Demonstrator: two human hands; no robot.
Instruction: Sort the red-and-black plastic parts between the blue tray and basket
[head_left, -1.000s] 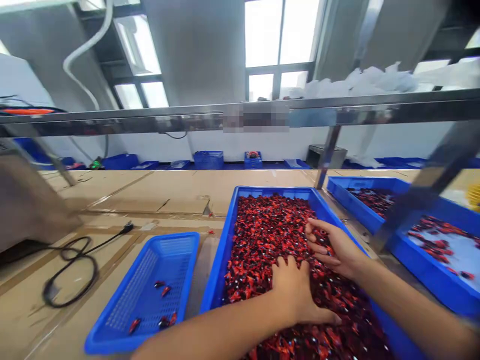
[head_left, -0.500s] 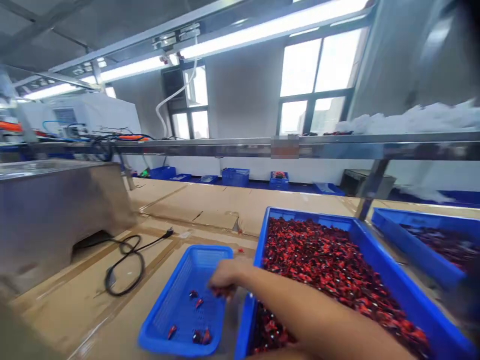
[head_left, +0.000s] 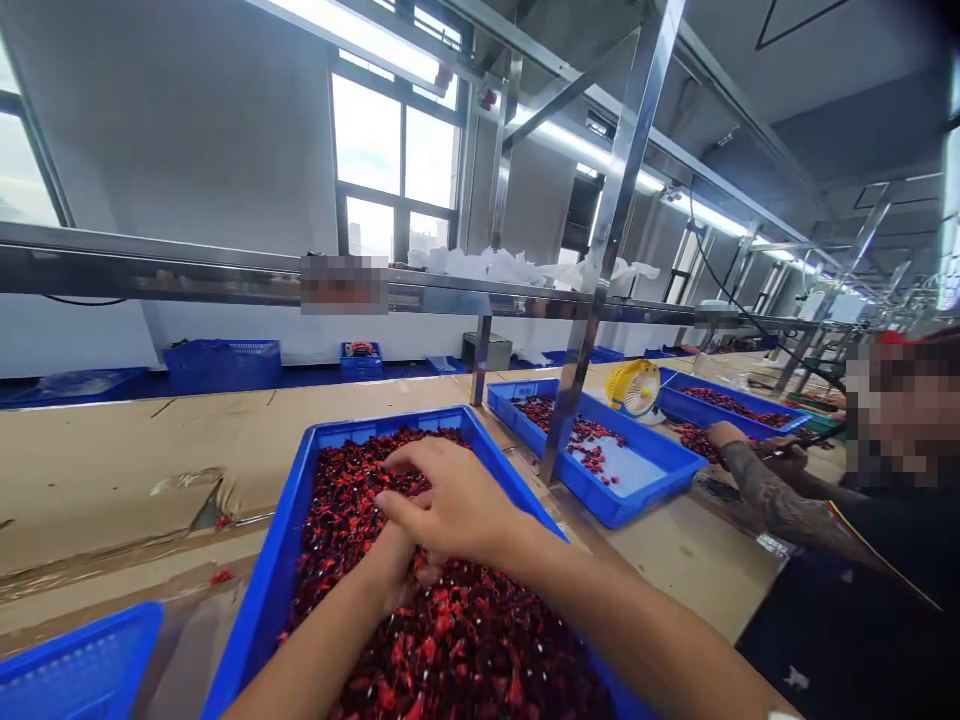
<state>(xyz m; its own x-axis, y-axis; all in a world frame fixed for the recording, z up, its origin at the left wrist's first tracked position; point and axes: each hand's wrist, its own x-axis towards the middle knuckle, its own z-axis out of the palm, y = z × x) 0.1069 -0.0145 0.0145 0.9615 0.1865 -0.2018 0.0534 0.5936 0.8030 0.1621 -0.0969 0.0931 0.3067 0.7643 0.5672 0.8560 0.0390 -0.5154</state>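
Note:
A deep blue crate (head_left: pixel 259 560) full of small red-and-black plastic parts (head_left: pixel 457 640) lies in front of me. My right hand (head_left: pixel 450 495) is over the parts, palm down, its thumb and index finger apart; I see nothing held in it. Beneath it, my left hand (head_left: pixel 409 575) reaches in among the parts at the crate's middle. The right hand covers most of the left, so its fingers and anything in them are largely hidden. The two hands overlap, right above left.
A blue perforated basket (head_left: pixel 82 660) stands at lower left. Beyond a metal post (head_left: pixel 581 370) are another blue tray (head_left: pixel 615 500) of parts and a yellow fan (head_left: pixel 634 388). A co-worker's arm (head_left: pixel 772 500) works at right. A metal shelf rail (head_left: pixel 225 275) crosses above the table.
The view has swung right. My right hand has gone from over the small basket, with red parts at its fingers, to the large crate. My left hand now shows under it.

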